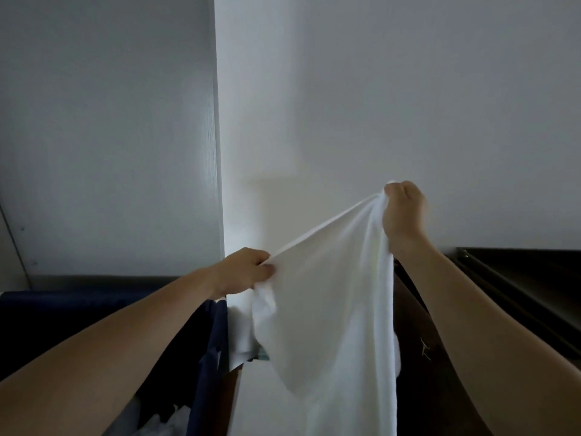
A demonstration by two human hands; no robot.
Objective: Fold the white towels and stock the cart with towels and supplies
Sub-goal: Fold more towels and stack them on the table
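Forearms: both bare and reaching forward from the bottom corners, the left forearm point(119, 347) from the lower left and the right forearm point(471, 325) from the lower right.
Left hand point(248, 269): knuckles up, fingers curled, pinching the top edge of the white towel point(330, 309) at its left end; it sits lower than the other hand.
Right hand point(404, 209): raised higher and further right, closed in a fist round a bunched corner of the same towel.
Towel position: held up in the air between the two hands, in front of the white wall point(377, 105). Its top edge runs taut on a slope, climbing from the left hand to the right.
Towel drape: the cloth hangs loose below that edge and runs out of view at the bottom. A bunched fold sags just under the left hand.
Lower left: a navy fabric bag point(63, 313) sits below the left forearm, with some pale crumpled material point(157, 420) showing inside; I cannot tell what that is.
Right side: dark wooden furniture point(518, 278) stands against the wall, behind and beside the right forearm.
Left backdrop: a grey panel point(110, 121) meets the white wall at a vertical edge above the left hand.
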